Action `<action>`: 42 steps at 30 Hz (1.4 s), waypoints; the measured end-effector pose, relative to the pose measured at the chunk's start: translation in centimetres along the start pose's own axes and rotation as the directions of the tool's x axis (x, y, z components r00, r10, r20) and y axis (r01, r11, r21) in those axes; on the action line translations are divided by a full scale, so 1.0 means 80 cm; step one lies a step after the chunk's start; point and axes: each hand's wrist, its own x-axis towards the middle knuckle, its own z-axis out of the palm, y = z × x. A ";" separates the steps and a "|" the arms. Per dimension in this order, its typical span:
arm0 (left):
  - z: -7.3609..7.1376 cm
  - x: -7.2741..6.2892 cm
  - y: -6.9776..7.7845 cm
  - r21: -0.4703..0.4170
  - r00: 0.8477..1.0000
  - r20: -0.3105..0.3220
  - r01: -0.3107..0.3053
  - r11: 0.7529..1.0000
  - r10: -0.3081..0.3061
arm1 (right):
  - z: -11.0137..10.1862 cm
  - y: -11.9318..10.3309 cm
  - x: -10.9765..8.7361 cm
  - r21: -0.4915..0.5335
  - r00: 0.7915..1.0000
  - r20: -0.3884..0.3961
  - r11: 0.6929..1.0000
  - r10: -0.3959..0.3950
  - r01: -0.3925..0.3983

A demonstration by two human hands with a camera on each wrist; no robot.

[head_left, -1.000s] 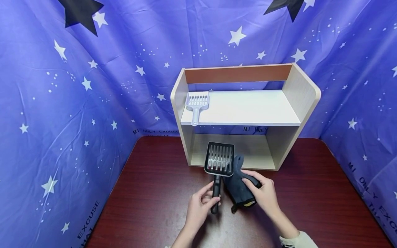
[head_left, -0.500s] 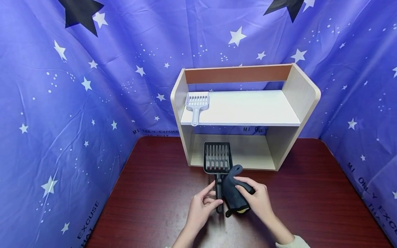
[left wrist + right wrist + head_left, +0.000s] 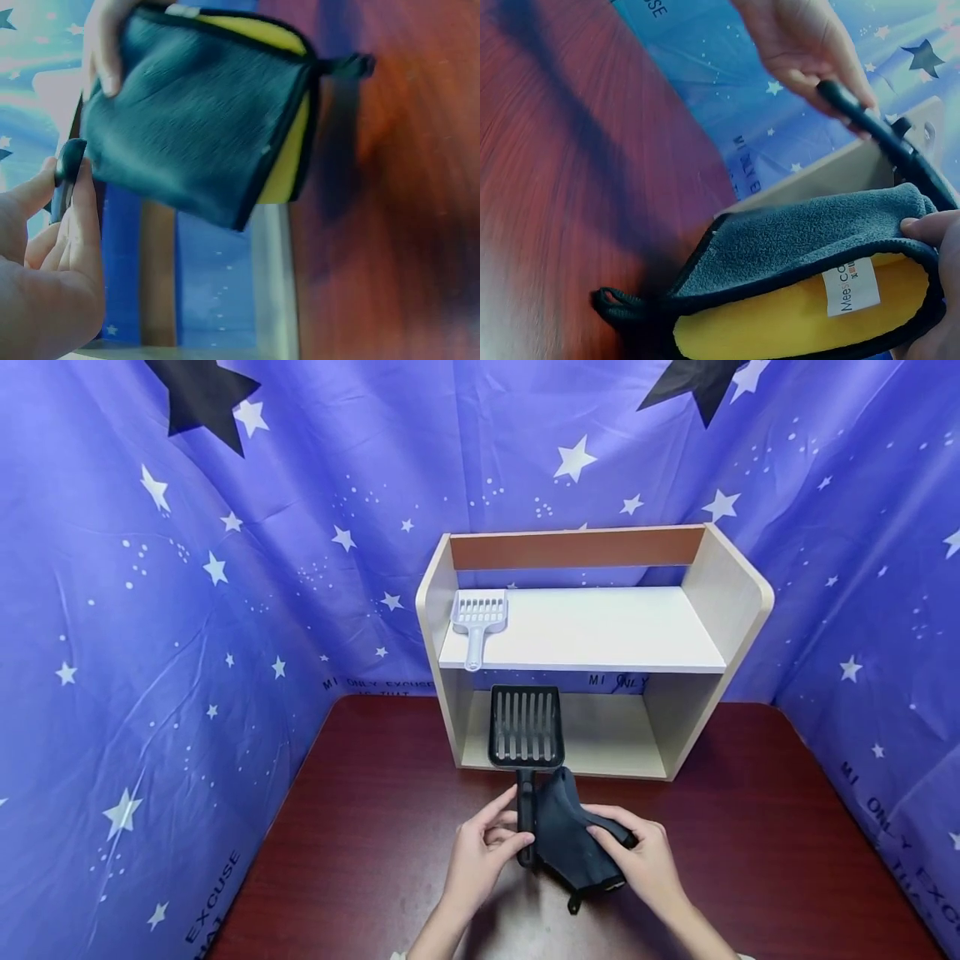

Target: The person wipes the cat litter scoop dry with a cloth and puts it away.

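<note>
In the head view, my left hand (image 3: pixel 480 852) pinches the handle of a black slotted litter scoop (image 3: pixel 527 778), its head pointing away from me toward the shelf. To the right, my right hand (image 3: pixel 637 852) grips a folded dark grey cleaning cloth (image 3: pixel 576 843) at its right side. The cloth has black edging, a hanging loop and a yellow inner face, which shows in the right wrist view with a white label (image 3: pixel 851 289). The cloth lies right beside the scoop handle; whether they touch I cannot tell. Only the handle end of the scoop (image 3: pixel 69 169) appears in the left wrist view.
A two-level wooden shelf (image 3: pixel 735 610) stands at the back of the dark red table (image 3: pixel 360 827). On its white upper board, at the left, lies a pale slotted scoop (image 3: pixel 477 627). Blue star-patterned curtains (image 3: pixel 225 585) surround the table.
The cloth came left against the scoop, then shifted down and slightly right. The scoop's head has tilted and risen a little. Both hands keep their holds.
</note>
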 end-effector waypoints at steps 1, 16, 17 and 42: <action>-0.001 0.002 0.002 0.001 1.000 0.005 -0.011 1.000 0.011 | -0.003 0.002 -0.002 -0.006 1.000 -0.002 1.000 -0.004 0.004; -0.001 0.070 0.074 0.060 0.991 -0.013 -0.129 0.990 0.130 | -0.029 0.017 -0.022 -0.082 0.998 -0.001 0.994 0.068 -0.068; 0.000 0.077 0.078 0.062 0.991 -0.015 -0.128 0.990 0.129 | -0.029 0.018 -0.023 -0.083 0.998 0.002 0.994 0.068 -0.068; 0.023 0.181 0.129 -0.171 1.000 -0.022 -0.008 0.985 0.004 | -0.032 0.019 -0.018 -0.119 0.999 -0.039 0.992 0.033 -0.037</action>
